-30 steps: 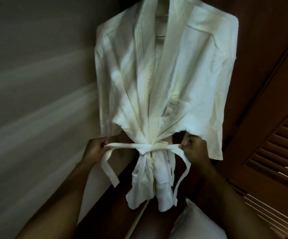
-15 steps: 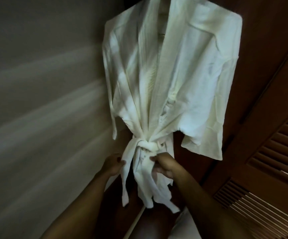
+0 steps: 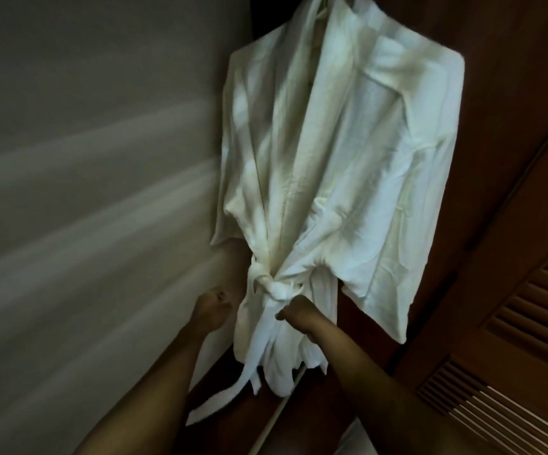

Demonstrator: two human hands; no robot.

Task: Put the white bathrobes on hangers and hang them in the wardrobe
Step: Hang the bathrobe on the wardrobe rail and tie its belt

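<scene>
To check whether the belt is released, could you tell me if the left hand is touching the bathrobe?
Apart. The head view shows the left hand, fingers curled on nothing, with a strip of dark background between it and the bathrobe.

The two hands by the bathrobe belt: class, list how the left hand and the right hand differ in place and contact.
1. The left hand sits left of the bathrobe, apart from the cloth; the right hand is against it, just below the belt knot.
2. The left hand holds nothing visible; whether the right hand grips cloth is unclear.
Both have curled fingers.
</scene>
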